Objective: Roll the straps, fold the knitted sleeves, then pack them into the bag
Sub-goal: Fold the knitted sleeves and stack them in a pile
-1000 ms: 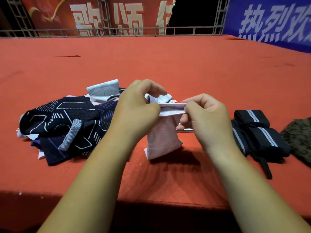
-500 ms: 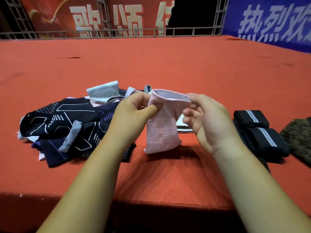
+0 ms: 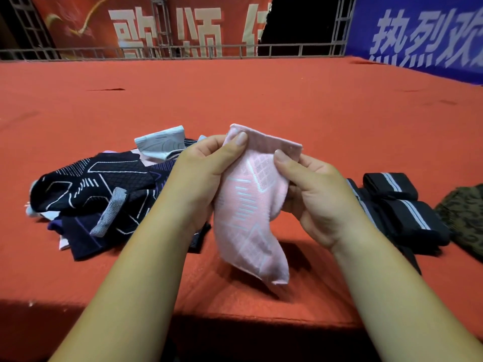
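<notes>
A pink knitted sleeve (image 3: 249, 223) with pale line patterns hangs upright in front of me, clear of the red surface. My left hand (image 3: 206, 173) pinches its top left corner with the thumb on the front. My right hand (image 3: 311, 194) grips its right edge, thumb pressed on the front below the cuff. A heap of dark patterned knitted sleeves (image 3: 104, 194) lies to the left, with a light blue sleeve (image 3: 162, 143) on its far side. Rolled black straps (image 3: 400, 207) with grey stripes lie to the right.
The red cloth-covered surface (image 3: 261, 100) stretches far ahead; its front edge (image 3: 235, 317) runs just below my forearms. A camouflage-patterned bag (image 3: 465, 220) sits at the right edge of view. Metal railing and banners stand at the back.
The pink sleeve went from being pulled flat and horizontal between both hands to hanging upright and opened out. Both hands rose a little and my thumbs now sit on its front.
</notes>
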